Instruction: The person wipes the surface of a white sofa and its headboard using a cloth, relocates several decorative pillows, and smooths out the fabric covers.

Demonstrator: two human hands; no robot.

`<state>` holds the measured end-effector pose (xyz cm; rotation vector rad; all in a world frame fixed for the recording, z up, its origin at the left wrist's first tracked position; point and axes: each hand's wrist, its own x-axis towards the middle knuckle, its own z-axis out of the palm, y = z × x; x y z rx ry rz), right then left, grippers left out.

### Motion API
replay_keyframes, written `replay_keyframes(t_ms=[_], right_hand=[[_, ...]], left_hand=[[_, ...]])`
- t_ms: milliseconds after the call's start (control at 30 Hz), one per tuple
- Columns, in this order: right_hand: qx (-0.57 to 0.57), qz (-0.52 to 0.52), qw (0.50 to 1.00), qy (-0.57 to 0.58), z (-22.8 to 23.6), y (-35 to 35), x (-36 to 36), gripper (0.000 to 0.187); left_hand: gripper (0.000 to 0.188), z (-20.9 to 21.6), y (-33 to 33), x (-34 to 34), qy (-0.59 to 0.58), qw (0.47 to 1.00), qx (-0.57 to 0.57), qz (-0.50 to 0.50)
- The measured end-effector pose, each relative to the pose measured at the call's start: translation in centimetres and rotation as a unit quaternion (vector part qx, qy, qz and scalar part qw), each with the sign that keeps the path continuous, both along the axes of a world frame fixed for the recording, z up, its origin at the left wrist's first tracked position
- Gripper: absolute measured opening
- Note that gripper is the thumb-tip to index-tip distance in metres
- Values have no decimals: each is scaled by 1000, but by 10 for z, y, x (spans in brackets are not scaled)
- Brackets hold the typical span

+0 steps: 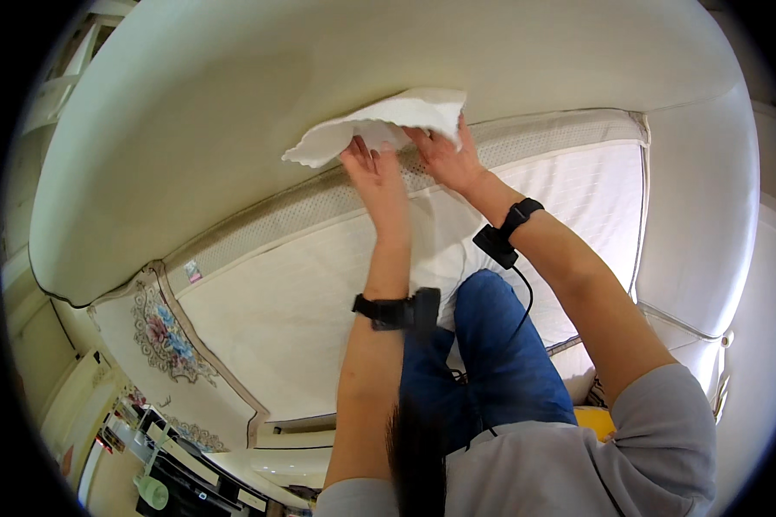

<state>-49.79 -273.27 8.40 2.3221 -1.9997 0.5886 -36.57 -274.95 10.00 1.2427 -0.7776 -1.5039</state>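
Observation:
Both of my hands are at a thin white cloth (388, 112) with a wavy edge, raised in front of the cream sofa backrest (259, 77). My right hand (448, 159) pinches its right end, with the thumb up against the edge. My left hand (375, 177) has its fingers curled at the lower edge near the middle; the cloth partly hides their tips. The cloth sags and fans out toward the left. Below it, the sofa seat is covered by a white quilted seat cover (267, 319) with a grey mesh border.
A floral cover (168, 345) lies over the seat's left part. The padded sofa armrest (698, 215) rises at the right. My knee (491, 302) in jeans is on the seat. A cable (526, 302) hangs from the right wrist device. A cluttered table (181, 465) stands at lower left.

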Motion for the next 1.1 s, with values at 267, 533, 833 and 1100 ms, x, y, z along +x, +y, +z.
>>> replay_keyframes(t_ms=[267,533,833,1100], right_hand=[[-66,-26,997,-6,27,-22,-8,54],[-132,-28,990,-32,61,-22,-11,40],[-101,-62,993,-16,81,-35,-16,17],[-242,-73,967,-7,162,-67,-26,25]], left_hand=[[50,17,-23,4,-493,735,-441,-147],[46,37,-23,18,-498,766,-389,-121],[59,77,-68,7,-526,655,-543,-14],[49,145,-77,-5,-537,662,-522,-34]])
